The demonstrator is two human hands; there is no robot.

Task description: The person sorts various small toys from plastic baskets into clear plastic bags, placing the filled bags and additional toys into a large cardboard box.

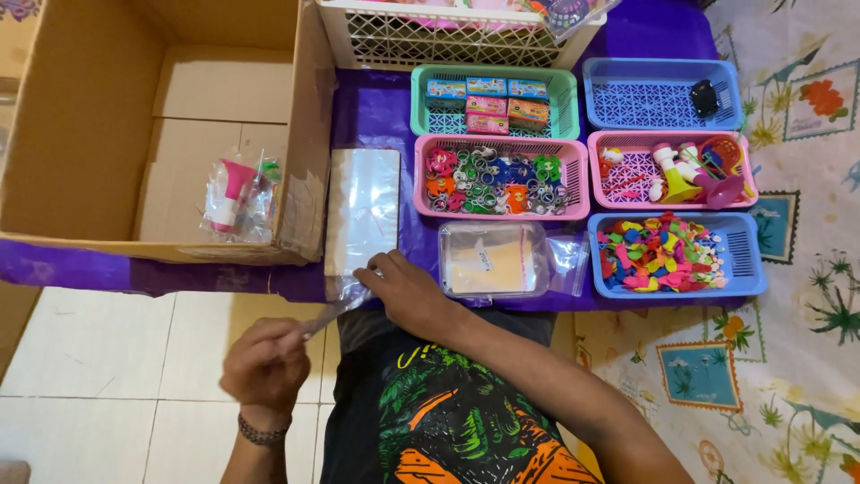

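Head view shows us peeling one clear bag (333,309) off the bag stack (362,208) beside the cardboard box (107,116), left hand (266,366) pinching its end shut, right hand (405,289) fingers curled flat on the stack's near edge, and next we judge it needs pulling free.

Cardboard box (161,125) left, baskets (502,179) right; narrow purple cloth (372,108) lane between.

Single head-worn view: camera sitting above the person's lap, looking steeply down and forward, taking in at close range the purple-covered counter (376,112) across the upper frame, the hands at lower centre, tiled floor (107,358) lower left and patterned mat (806,269) at right.
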